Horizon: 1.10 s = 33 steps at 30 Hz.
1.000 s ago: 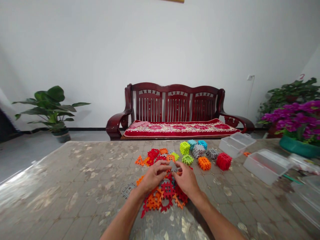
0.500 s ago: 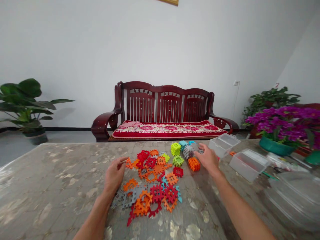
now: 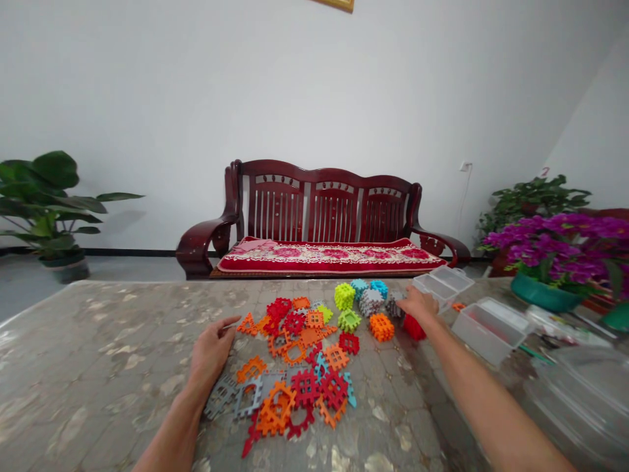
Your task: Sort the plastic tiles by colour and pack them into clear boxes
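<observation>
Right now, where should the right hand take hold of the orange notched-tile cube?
Pinch the orange cube by its left and right faces from above with the right hand. Its notched edges should give purchase, and gaps separate it from the green block and red cube.

The flat orange, red and grey lattice pieces [image 3: 304, 387] are matt moulded plastic with smooth faces. The clear rectangular plastic box [image 3: 489, 331] looks glossy. The mottled tabletop [image 3: 122, 347] has a shiny finish. The dark red wooden bench [image 3: 319, 206] is polished; its red floral cushion [image 3: 329, 257] is cloth.
</observation>
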### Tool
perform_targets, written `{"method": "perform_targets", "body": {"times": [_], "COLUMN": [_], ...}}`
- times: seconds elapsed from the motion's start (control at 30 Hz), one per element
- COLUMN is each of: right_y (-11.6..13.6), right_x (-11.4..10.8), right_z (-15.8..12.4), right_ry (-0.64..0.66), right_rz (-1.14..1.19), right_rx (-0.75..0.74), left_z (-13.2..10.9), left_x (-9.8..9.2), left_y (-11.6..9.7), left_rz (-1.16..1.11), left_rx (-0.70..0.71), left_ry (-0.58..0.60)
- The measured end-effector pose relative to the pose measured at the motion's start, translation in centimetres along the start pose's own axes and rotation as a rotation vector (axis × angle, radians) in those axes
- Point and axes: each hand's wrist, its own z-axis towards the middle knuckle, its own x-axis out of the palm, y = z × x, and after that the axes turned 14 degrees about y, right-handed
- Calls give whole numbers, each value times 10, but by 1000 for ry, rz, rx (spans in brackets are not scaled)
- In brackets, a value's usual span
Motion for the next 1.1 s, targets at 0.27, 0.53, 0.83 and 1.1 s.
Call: {"method": "perform_targets", "body": {"times": [0.27,0.53,0.83,1.1], "right_y": [-6,42,154,194], "right_x": [3,2,50,66], "right_z": [-2,-48,-151,-176], "right_ry": [-79,-135,244,237], "right_rz": [8,348,226,97], "right_rx": [-33,-482,-1046,-961], "left_z": [-1,-6,-7,-12], "left_x": [0,2,11,20], "left_y": [-2,-6,-9,-8], "left_rz": [42,45,119,284], "left_rx": [22,90,389,482], "left_ry": [-17,8,101,286]}}
